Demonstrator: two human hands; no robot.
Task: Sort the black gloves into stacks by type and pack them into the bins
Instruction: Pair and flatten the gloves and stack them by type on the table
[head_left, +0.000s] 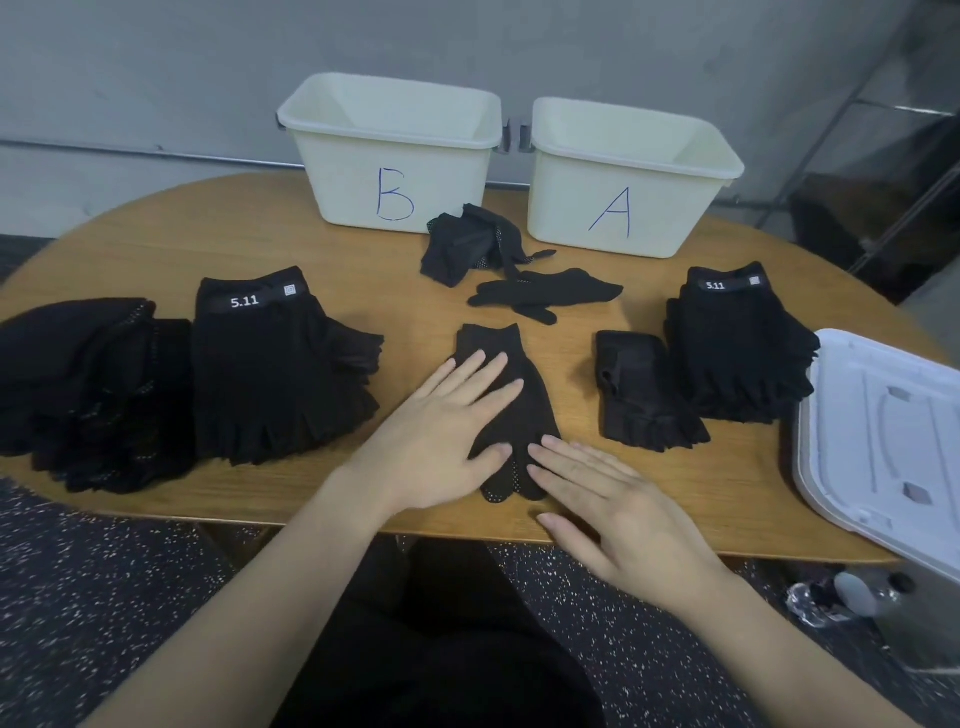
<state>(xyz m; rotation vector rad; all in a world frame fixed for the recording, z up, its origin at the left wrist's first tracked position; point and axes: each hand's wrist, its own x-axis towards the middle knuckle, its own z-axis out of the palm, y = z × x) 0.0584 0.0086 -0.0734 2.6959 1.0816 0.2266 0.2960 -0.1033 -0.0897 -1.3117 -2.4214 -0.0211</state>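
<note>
Lying flat at the table's near middle, the dotted glove (511, 410) runs its long axis cuff-far to fingertips-near, tilted slightly right; the left hand (441, 431) presses its cuff half with straight fingers, the right hand (608, 504) lies flat with its fingertips touching the glove's finger end, neither gripping anything. The dotted stack (88, 384) sits far left past the 5.11 stack (275, 364), so the left hand looks nearer for the carry; bare table (405, 296) lies between, loose gloves (498, 265) farther off before bins B (389, 156) and A (623, 182).
</note>
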